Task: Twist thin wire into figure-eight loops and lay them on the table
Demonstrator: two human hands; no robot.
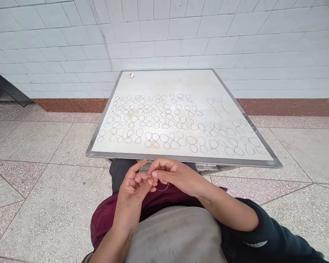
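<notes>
Where wire loops [139,133] cover steel-edged table [181,157], tiled wall [181,36] behind, terrazzo floor [30,146] below.

L hand [134,186] & R hand [175,173] pinch thin wire loop [161,190] btwn fingers, just off steel-rimmed table [181,157], which has rows of figure-8 loops [156,140] & small red-white item [132,75].

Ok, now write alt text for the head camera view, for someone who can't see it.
A person's left hand and right hand pinch a thin wire loop above their lap. Beyond it, rows of figure-eight wire loops lie on a white metal-edged table, with a small red-and-white object near its far corner.
</notes>
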